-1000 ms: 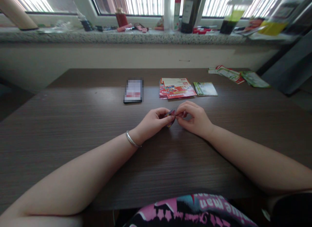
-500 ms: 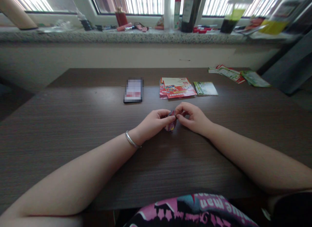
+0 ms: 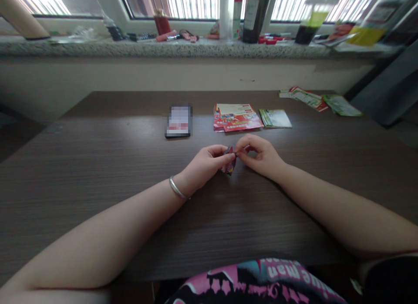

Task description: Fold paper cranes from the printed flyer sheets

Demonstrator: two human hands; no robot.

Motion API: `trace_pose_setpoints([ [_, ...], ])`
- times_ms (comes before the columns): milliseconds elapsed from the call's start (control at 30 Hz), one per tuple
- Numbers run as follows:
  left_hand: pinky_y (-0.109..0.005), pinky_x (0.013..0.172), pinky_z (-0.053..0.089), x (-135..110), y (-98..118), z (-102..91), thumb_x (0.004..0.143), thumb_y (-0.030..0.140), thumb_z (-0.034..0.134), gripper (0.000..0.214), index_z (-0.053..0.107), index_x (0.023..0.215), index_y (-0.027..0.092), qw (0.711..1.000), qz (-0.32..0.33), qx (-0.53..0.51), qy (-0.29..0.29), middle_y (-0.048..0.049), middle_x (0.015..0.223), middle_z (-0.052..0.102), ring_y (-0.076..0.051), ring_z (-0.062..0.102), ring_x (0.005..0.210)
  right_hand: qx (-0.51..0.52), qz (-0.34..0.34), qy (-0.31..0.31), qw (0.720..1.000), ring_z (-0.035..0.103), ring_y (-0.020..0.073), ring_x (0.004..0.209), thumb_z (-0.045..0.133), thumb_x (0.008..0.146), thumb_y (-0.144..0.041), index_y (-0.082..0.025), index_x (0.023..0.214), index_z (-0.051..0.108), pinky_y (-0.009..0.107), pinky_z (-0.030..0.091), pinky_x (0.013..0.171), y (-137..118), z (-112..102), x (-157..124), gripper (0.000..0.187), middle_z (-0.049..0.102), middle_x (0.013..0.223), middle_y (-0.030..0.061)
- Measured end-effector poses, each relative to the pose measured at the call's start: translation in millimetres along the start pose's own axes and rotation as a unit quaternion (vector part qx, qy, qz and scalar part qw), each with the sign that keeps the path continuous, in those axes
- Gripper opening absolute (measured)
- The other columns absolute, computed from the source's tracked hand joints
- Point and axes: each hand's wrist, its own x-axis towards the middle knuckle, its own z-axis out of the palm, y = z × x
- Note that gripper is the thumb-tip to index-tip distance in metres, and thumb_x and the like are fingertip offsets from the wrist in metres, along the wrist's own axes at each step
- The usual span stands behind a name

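Observation:
A small folded piece of red and purple printed paper [image 3: 229,163] is pinched between both hands just above the dark wooden table [image 3: 98,164]. My left hand [image 3: 204,165], with a silver bangle on its wrist, grips the paper's left side with thumb and fingers closed. My right hand [image 3: 259,157] pinches its top right edge, fingers curled. Most of the paper is hidden by the fingers.
Beyond the hands lie a phone [image 3: 178,120], a stack of red printed leaflets [image 3: 237,117] and a green leaflet [image 3: 275,118]. More leaflets [image 3: 318,100] sit at the far right. A stone window sill [image 3: 163,48] holds bottles and small items.
The folded paper has been turned and worked slightly between the fingers; my right hand has shifted a little up and to the left. Both forearms rest in nearly the same place.

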Motion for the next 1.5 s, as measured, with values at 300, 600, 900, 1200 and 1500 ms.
trace_pose_setpoints([
  [300,-0.021,0.056,0.037,-1.0,2.0,0.9,0.080,0.037,0.067,0.025,0.063,0.071,0.013,1.000,0.013,0.024,0.009,0.0011,0.062,0.060,-0.008,0.049,0.056,-0.056,-0.034,0.007,0.998,0.060,0.0129,0.072,0.061,0.080,-0.014,-0.020,0.085,0.061,0.027,0.049,0.064,-1.8,-3.3,-2.5,0.008,0.065,0.080,0.0012],
  [600,-0.021,0.056,0.037,-0.5,1.1,-0.6,0.081,0.036,0.065,0.027,0.062,0.066,0.014,0.999,0.020,0.050,0.002,0.0012,0.060,0.059,-0.008,0.049,0.056,-0.094,-0.036,0.005,0.995,0.058,0.0130,0.070,0.058,0.073,-0.008,-0.021,0.078,0.058,0.027,0.048,0.064,-8.0,-1.6,-0.2,0.014,0.063,0.077,0.0005],
  [900,-0.020,0.054,0.035,-1.2,4.4,1.5,0.081,0.032,0.066,0.026,0.059,0.065,0.014,0.999,0.027,0.006,0.038,0.0023,0.059,0.057,-0.007,0.046,0.054,-0.069,-0.063,0.021,0.995,0.066,0.0143,0.080,0.061,0.081,-0.014,-0.022,0.078,0.060,0.029,0.052,0.071,-5.8,-0.3,0.1,0.009,0.071,0.086,0.0018],
  [1200,-0.021,0.052,0.033,-2.4,5.8,5.5,0.077,0.035,0.069,0.025,0.057,0.069,0.015,0.997,0.009,0.004,0.073,0.0039,0.060,0.055,-0.007,0.043,0.054,-0.051,-0.019,0.024,0.998,0.066,0.0146,0.079,0.063,0.081,-0.017,-0.023,0.080,0.064,0.029,0.053,0.067,-5.4,2.6,-1.2,0.006,0.072,0.088,0.0018],
  [1500,-0.021,0.053,0.033,-2.1,5.6,5.5,0.075,0.033,0.069,0.022,0.057,0.071,0.015,0.996,0.006,-0.001,0.093,0.0048,0.061,0.054,-0.007,0.044,0.055,-0.096,-0.054,0.016,0.994,0.068,0.0156,0.087,0.062,0.085,-0.020,-0.025,0.080,0.064,0.032,0.054,0.078,-8.1,1.6,-2.8,0.007,0.074,0.095,0.0026],
])
